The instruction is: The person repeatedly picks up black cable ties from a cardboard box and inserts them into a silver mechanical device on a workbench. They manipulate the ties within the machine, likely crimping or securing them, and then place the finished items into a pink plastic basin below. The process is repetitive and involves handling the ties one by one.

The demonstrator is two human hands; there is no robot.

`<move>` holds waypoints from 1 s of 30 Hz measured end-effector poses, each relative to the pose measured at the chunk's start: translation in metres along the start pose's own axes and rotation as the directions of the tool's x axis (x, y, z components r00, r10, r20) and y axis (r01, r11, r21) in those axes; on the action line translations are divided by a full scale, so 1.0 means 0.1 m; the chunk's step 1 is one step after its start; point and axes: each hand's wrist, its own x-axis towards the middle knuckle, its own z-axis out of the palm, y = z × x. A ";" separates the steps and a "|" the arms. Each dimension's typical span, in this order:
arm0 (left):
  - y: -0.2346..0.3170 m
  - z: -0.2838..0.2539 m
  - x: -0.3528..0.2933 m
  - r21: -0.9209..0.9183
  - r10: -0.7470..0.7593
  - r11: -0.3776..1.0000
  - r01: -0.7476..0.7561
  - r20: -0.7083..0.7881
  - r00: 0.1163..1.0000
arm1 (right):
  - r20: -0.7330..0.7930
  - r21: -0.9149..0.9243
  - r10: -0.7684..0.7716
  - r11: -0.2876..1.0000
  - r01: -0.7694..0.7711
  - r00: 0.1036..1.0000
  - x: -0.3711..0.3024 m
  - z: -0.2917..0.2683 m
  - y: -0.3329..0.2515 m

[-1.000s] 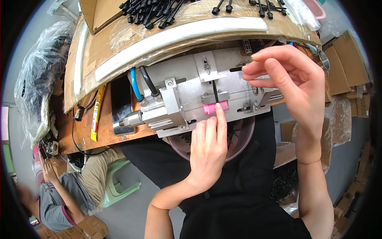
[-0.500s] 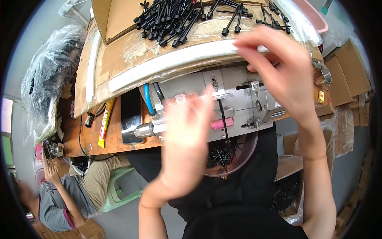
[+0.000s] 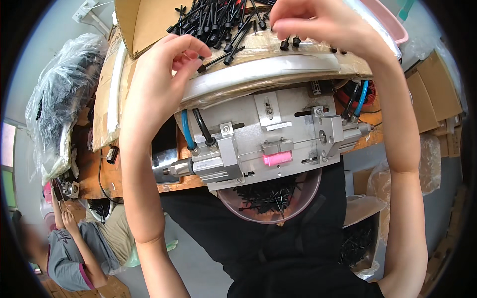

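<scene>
At the left edge of the pile of black knob-ended rods (image 3: 213, 22), my left hand (image 3: 161, 69) is closed in a pinch on a black rod (image 3: 201, 57), mostly hidden by the fingers. My right hand (image 3: 323, 25) reaches over the pile's right side with thumb and fingers pinched together. A dark speck shows at its fingertips, too small to name. Below the hands lies a metal clamping fixture (image 3: 293, 119), with a pink block (image 3: 278, 158) on its front plate. No rod lies across that plate.
A translucent bowl (image 3: 238, 213) of black rods sits under the fixture's front edge. Blue hoses (image 3: 187, 130) rise at both fixture ends. White padding (image 3: 258, 72) edges the cardboard work surface. At left, a person (image 3: 74, 253) sits near a plastic-wrapped bundle (image 3: 64, 84). Cardboard boxes (image 3: 427, 99) stand right.
Both hands have moved up and away from the fixture to the rod pile, the left one up and leftward. The black rod that crossed the fixture plate is gone from it.
</scene>
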 end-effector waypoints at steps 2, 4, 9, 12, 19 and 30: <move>0.07 0.04 0.07 -0.008 -0.001 1.000 0.002 0.056 0.998 | -0.054 0.252 0.230 0.945 -0.209 0.972 -0.10 -0.22 -0.09; 0.17 0.12 0.17 0.009 0.019 1.000 -0.020 0.110 0.994 | -0.134 0.504 0.230 0.853 -0.134 0.964 -0.17 -0.38 -0.03; 0.17 0.28 0.32 0.057 0.118 0.990 -0.126 0.131 0.984 | -0.260 0.727 0.145 0.680 0.095 0.955 -0.27 -0.39 0.07; 0.26 0.24 0.35 -0.016 0.085 0.996 -0.083 0.188 0.978 | -0.339 0.715 0.118 0.677 0.174 0.933 -0.47 -0.44 0.01; 0.30 0.21 0.19 -0.125 -0.057 0.989 0.076 0.145 0.988 | -0.390 0.785 0.069 0.546 0.292 0.918 -0.65 -0.44 0.04; 0.22 0.33 0.25 0.134 0.010 0.991 -0.007 -0.024 1.000 | -0.479 0.778 0.140 0.525 0.345 0.867 -0.76 -0.29 0.01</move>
